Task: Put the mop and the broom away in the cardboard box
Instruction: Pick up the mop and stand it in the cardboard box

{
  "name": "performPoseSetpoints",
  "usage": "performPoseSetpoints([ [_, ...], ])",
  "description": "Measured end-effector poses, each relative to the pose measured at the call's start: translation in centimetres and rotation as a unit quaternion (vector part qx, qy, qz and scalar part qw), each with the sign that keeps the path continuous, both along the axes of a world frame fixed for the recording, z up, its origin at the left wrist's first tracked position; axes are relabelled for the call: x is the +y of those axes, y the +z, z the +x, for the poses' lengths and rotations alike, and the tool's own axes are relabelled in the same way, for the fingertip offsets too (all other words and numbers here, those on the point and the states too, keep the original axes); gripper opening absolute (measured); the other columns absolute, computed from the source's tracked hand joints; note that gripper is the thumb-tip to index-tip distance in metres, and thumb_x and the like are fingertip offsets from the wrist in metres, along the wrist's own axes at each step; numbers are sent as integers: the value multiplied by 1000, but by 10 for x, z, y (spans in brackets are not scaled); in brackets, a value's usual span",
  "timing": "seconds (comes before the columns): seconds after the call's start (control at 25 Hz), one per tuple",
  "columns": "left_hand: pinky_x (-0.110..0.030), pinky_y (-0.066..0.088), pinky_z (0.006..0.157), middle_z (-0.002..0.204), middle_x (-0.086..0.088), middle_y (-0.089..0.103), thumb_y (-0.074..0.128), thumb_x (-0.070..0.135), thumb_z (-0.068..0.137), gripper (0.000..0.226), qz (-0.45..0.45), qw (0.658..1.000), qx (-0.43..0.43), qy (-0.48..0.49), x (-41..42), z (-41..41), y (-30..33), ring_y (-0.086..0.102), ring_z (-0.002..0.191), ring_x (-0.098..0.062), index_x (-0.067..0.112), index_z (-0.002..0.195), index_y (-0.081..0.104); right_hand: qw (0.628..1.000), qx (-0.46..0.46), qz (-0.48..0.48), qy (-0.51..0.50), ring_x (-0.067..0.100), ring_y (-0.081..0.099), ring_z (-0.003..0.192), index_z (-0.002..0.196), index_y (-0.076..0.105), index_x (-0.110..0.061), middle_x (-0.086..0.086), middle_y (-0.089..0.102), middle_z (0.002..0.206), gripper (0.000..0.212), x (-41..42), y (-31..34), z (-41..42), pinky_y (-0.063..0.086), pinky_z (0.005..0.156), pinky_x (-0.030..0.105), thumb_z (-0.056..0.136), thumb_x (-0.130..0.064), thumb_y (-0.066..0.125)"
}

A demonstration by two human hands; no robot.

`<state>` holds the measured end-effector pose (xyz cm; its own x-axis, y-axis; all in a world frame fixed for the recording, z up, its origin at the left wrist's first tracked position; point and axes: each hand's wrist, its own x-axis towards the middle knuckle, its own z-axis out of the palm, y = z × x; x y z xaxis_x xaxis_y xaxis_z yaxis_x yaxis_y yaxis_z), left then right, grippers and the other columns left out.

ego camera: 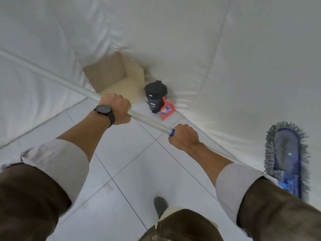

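Mop (287,159): the blue pad with its grey fringe hangs low at the right, lifted off the tiled floor (132,171) as far as I can judge; its white pole (52,76) runs up and to the left, out of the picture's left edge.
Left hand (115,108): wrapped fully round the pole high up, a black watch (104,111) on the wrist — the upper grip, which looks meant to steer the long free end.
Right hand (184,137): closed round the pole just below the blue collar (172,132), nearer the head; this lower grip seems to carry the weight of the pad.
Why two hands: the pole is long and the head heavy at one end, so a spread grip keeps it from swinging.
Cardboard box (118,75): open-topped, standing against the white sheeting (225,49) in the corner ahead, just beyond the left hand; what it holds inside cannot be made out.
Beside the box: a dark lidded bin (155,95), and a red dustpan (166,109) leaning against it — both close to the box's right side, so the mop head has little room there.
Broom: not to be seen here.
Stage, as I judge it: the mop is carried toward the box but not yet in it; the broom's turn is still to come.
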<state>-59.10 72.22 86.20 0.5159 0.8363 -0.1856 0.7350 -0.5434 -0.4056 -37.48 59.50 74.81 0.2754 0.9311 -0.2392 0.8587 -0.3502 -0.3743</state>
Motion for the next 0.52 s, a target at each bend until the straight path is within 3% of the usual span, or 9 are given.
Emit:
performPoseSetpoints([
  [0.32,-28,39,59,59,7,49,55,29,69,10,50,997,21,54,256,-151,40,53,62,-24,24,72,63,997,27,55,50,31,66,78,86,61,-12,7,66,82,20,298,10,-146,59,68,42,82,-32,64],
  [0.52,-28,36,58,60,6,47,55,31,70,9,60,997,9,56,425,-251,35,52,64,-25,25,73,62,996,21,73,56,33,64,76,78,54,-13,7,64,81,20,473,7,-242,54,65,39,84,-31,62],
])
